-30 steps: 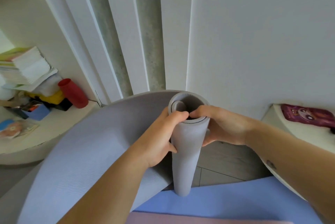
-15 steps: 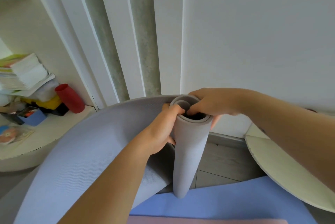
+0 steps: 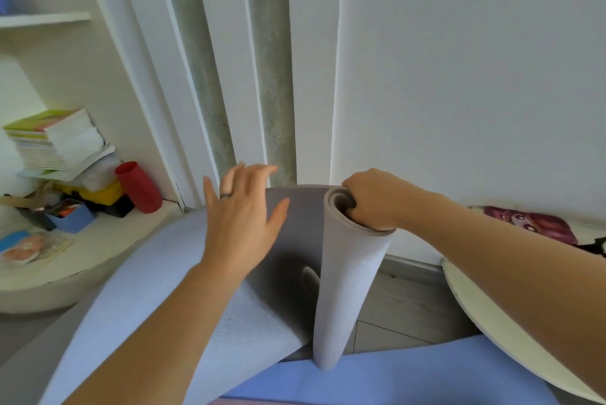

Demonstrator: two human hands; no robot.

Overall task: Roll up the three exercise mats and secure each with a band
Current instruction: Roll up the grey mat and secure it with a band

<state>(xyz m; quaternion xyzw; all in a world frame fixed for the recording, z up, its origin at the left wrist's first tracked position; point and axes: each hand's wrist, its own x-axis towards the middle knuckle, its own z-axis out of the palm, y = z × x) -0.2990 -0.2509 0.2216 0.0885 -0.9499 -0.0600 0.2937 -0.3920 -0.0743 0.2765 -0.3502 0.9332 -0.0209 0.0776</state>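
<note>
The grey exercise mat (image 3: 157, 290) stands on end, its loose sheet sweeping away to the left and its rolled part (image 3: 347, 286) upright, bottom end resting at the far edge of a blue mat (image 3: 410, 375) spread flat on the floor. The right hand (image 3: 373, 199) clamps the top of the roll, fingers hooked inside the core. The left hand (image 3: 244, 217), fingers spread wide, hovers flat at the unrolled sheet, holding nothing. A red cup (image 3: 137, 186) leans on the rounded white shelf (image 3: 98, 250) at left.

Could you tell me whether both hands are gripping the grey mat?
No: only the right hand grips the grey mat at its top, while the left hand is open.
</note>
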